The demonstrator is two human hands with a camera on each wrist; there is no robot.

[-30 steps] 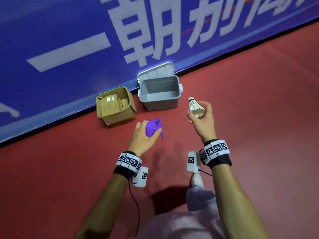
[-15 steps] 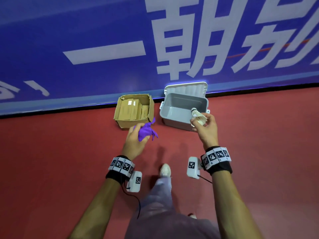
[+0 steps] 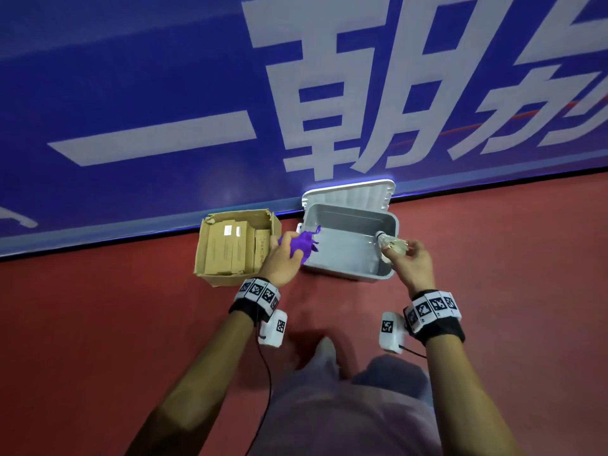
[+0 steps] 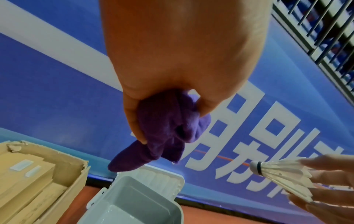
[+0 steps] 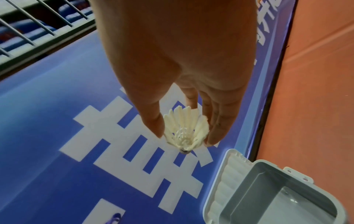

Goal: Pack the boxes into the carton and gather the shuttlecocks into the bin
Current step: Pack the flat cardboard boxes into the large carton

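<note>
- The right hand [image 3: 409, 261] pinches a white shuttlecock [image 3: 391, 242] over the grey bin [image 3: 352, 271].
- The left hand [image 3: 283, 258] grips a purple thing [image 3: 304, 244], maybe cloth, at the bin's left edge.
- The carton [image 3: 210, 278] with boxes [image 3: 230, 248] stands beside, against the blue banner [image 3: 164, 93].

This looks like an indoor badminton hall. The red sports floor [image 3: 98, 324] runs up to a long blue perimeter banner [image 3: 131, 93] printed with large white Chinese characters, the kind of advertising board that lines a court. Above the banner, the wrist views show a metal railing [image 5: 38, 19] with blue seats blurred behind it, like spectator stands. A white feather shuttlecock [image 5: 184, 133] held over a grey plastic bin [image 3: 348, 274] fits the sport
</note>
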